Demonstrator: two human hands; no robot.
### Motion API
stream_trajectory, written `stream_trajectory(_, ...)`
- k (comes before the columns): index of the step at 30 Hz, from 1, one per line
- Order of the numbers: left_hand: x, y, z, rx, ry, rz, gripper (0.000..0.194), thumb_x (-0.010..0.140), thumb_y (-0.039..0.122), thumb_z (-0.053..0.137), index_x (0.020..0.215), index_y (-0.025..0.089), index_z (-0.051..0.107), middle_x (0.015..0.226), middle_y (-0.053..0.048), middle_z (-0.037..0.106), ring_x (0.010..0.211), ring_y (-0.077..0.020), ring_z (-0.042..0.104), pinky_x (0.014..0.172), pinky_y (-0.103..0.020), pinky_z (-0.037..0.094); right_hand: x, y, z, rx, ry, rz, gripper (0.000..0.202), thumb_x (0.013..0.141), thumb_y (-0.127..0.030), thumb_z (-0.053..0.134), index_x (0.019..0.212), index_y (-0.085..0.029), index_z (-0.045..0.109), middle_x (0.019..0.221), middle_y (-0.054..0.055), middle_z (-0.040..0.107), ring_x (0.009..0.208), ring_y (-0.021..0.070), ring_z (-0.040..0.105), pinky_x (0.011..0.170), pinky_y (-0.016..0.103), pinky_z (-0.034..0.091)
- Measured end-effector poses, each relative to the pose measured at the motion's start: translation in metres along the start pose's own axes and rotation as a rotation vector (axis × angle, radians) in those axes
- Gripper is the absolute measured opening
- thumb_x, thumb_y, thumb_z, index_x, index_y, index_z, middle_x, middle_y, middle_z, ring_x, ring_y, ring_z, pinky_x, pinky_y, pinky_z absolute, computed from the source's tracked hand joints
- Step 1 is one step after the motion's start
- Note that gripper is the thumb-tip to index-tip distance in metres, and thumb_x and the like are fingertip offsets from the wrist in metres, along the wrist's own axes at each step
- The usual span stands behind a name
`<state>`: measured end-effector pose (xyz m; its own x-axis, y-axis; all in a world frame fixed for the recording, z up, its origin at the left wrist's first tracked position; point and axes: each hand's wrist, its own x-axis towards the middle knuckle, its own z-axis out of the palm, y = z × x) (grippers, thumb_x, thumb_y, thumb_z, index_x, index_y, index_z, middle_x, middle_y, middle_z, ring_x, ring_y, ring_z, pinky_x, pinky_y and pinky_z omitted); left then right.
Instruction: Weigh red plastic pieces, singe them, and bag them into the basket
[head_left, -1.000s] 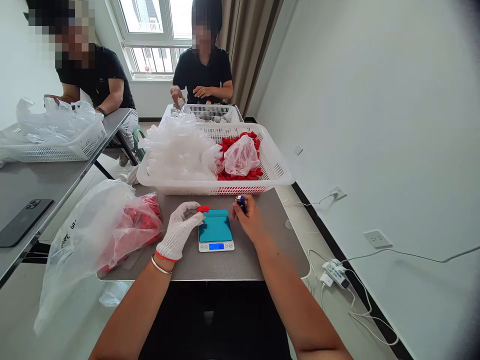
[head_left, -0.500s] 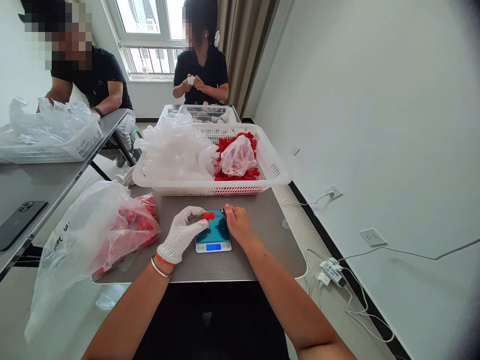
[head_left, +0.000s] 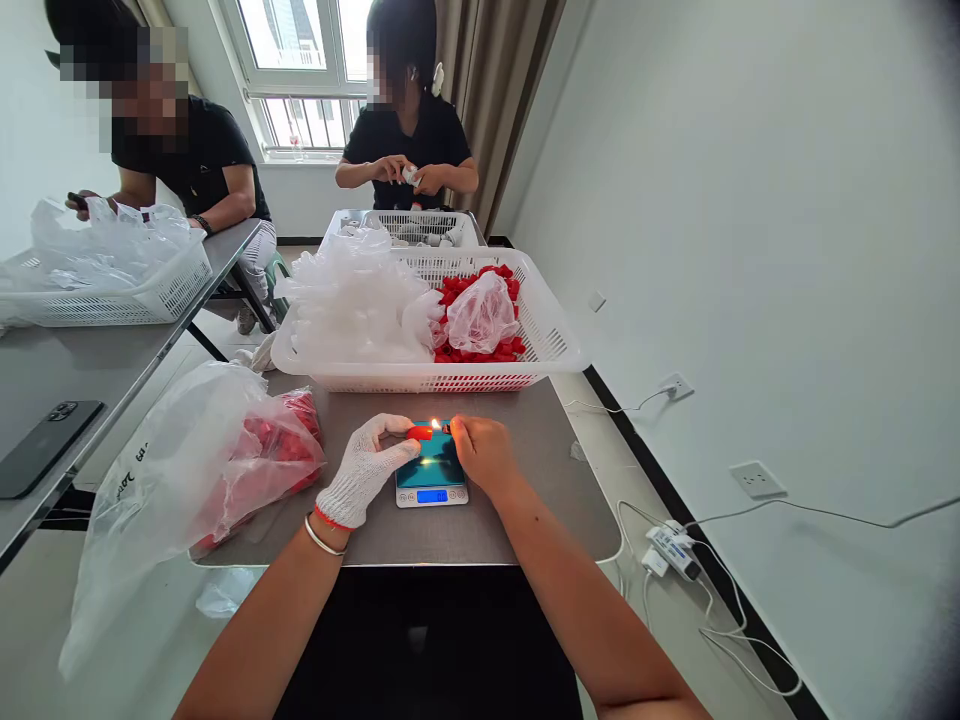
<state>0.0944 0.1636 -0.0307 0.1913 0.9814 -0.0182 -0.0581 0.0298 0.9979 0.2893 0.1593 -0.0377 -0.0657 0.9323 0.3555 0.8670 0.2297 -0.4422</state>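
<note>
In a white knitted glove, my left hand [head_left: 366, 470] pinches a small red plastic piece [head_left: 420, 433] by its left end. My bare right hand [head_left: 484, 452] is closed around a lighter [head_left: 447, 429], of which only the top shows. A small flame [head_left: 436, 424] burns at the lighter's tip, right beside the free end of the red piece. Both hands are above a digital scale [head_left: 431, 496] with a shiny blue-green plate and a lit display. The flame's reflection shows on that plate.
Behind the scale a white basket [head_left: 555, 345] holds plastic bags and red pieces [head_left: 517, 350]. A plastic bag of red pieces [head_left: 292, 435] lies on the left. A phone [head_left: 49, 450] rests on the side table. Two people sit beyond. Cables [head_left: 675, 560] run at right.
The lighter, unlit before, now has a flame. My hands have hardly moved. The person at the back turns a white object in their hands, and the one at left has raised a hand with a dark object.
</note>
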Motion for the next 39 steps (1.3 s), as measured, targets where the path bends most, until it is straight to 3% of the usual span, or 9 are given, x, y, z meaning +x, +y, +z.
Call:
stream_trajectory(5, -0.003, 0.008, 0.004, -0.087, 0.027, -0.055, 0.036, 0.063, 0.031, 0.083, 0.092, 0.017, 0.067, 0.089, -0.003, 0.07, 0.081, -0.0186, 0.068, 0.074, -0.035, 0.058, 0.0, 0.004, 0.0, -0.109, -0.053, -0.008, 0.046, 0.095, -0.028, 0.032, 0.057, -0.018, 0.057, 0.055, 0.004, 0.062, 0.052, 0.0122, 0.046, 0.056, 0.031, 0.018)
stream_trajectory(11, 0.0, 0.003, -0.002, 0.053, 0.034, 0.022, 0.031, 0.068, 0.029, 0.08, 0.094, 0.017, 0.069, 0.1, -0.005, 0.07, 0.091, -0.0191, 0.067, 0.084, -0.035, 0.056, -0.001, 0.004, -0.001, -0.066, -0.045, -0.052, 0.048, 0.097, -0.03, 0.031, 0.06, -0.019, 0.058, 0.057, 0.004, 0.063, 0.051, 0.0125, 0.047, 0.055, 0.03, 0.02)
stream_trajectory(17, -0.002, 0.004, 0.0, -0.061, 0.01, -0.065, 0.037, 0.065, 0.031, 0.082, 0.095, 0.017, 0.067, 0.089, -0.004, 0.071, 0.08, -0.0195, 0.069, 0.075, -0.037, 0.059, 0.001, 0.007, 0.0, -0.135, -0.045, -0.001, 0.047, 0.096, -0.032, 0.036, 0.057, -0.019, 0.058, 0.057, 0.005, 0.064, 0.05, 0.0131, 0.047, 0.055, 0.031, 0.018)
stream_trajectory(22, -0.002, 0.006, -0.002, 0.035, 0.008, -0.021, 0.034, 0.068, 0.03, 0.079, 0.097, 0.017, 0.067, 0.098, -0.006, 0.071, 0.089, -0.02, 0.068, 0.082, -0.035, 0.057, -0.003, 0.009, -0.004, -0.039, -0.081, -0.075, 0.043, 0.095, -0.03, 0.037, 0.058, -0.019, 0.057, 0.057, 0.003, 0.064, 0.052, 0.0131, 0.049, 0.056, 0.03, 0.02)
stream_trajectory(28, -0.002, 0.008, -0.001, 0.138, -0.032, -0.013, 0.029, 0.082, 0.037, 0.066, 0.104, 0.019, 0.066, 0.101, -0.006, 0.069, 0.086, -0.0192, 0.067, 0.073, -0.032, 0.058, 0.0, 0.013, -0.003, -0.073, -0.005, 0.072, 0.048, 0.099, -0.044, 0.034, 0.062, -0.02, 0.055, 0.055, 0.003, 0.058, 0.051, 0.0138, 0.047, 0.054, 0.03, 0.02)
stream_trajectory(31, -0.003, 0.009, -0.001, 0.243, 0.031, 0.084, 0.025, 0.088, 0.039, 0.059, 0.101, 0.019, 0.065, 0.098, -0.006, 0.068, 0.085, -0.0177, 0.066, 0.073, -0.029, 0.057, 0.001, 0.018, -0.004, -0.012, 0.021, 0.049, 0.046, 0.094, -0.055, 0.043, 0.066, -0.02, 0.055, 0.056, 0.001, 0.057, 0.052, 0.0142, 0.048, 0.053, 0.028, 0.024)
stream_trajectory(35, -0.004, 0.009, 0.001, 0.157, 0.062, 0.128, 0.027, 0.095, 0.043, 0.048, 0.107, 0.019, 0.054, 0.091, -0.005, 0.068, 0.069, -0.0144, 0.068, 0.062, -0.028, 0.058, 0.001, 0.017, -0.003, 0.153, 0.122, 0.043, 0.038, 0.089, -0.054, 0.052, 0.072, -0.02, 0.058, 0.062, 0.002, 0.062, 0.056, 0.015, 0.055, 0.059, 0.027, 0.037)
stream_trajectory(39, -0.005, 0.004, 0.0, 0.218, 0.11, 0.13, 0.031, 0.088, 0.043, 0.06, 0.109, 0.021, 0.055, 0.088, -0.003, 0.07, 0.058, -0.0143, 0.066, 0.051, -0.026, 0.055, 0.001, 0.009, 0.003, 0.306, 0.138, 0.033, 0.038, 0.089, -0.054, 0.052, 0.074, -0.021, 0.065, 0.06, 0.002, 0.064, 0.053, 0.015, 0.055, 0.057, 0.028, 0.043)
